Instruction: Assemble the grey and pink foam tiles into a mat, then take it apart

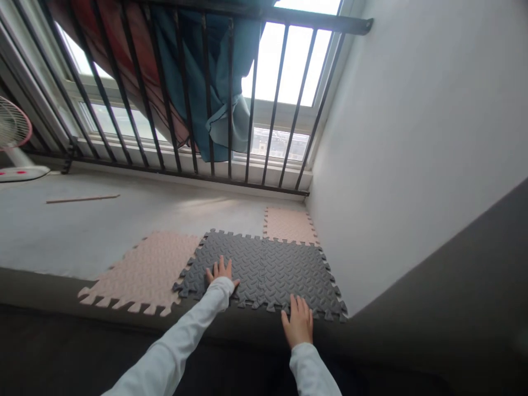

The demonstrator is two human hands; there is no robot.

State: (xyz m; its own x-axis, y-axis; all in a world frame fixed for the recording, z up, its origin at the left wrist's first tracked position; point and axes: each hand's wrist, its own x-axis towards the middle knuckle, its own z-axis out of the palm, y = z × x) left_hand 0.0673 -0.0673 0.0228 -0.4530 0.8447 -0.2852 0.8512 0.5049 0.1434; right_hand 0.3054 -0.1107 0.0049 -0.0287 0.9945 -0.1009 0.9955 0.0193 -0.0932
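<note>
Two dark grey foam mat tiles lie side by side on the raised ledge, their textured faces up. On the left grey foam tile (243,253) my left hand (220,273) rests with its fingers spread. My right hand (300,323) lies at the front edge of the right grey foam tile (299,267), fingers stretched out over its toothed rim. A pink foam tile (146,269) sits left of the grey pair, its front teeth jutting past the ledge. Behind the right grey tile is another pink foam tile (289,223), close to the wall.
A black metal railing (206,173) runs along the back, with red and teal cloth (210,99) hanging behind it before the window. The white wall (396,137) bounds the right side. A thin stick (82,199) and a fan (16,143) are on the ledge (37,231) at left.
</note>
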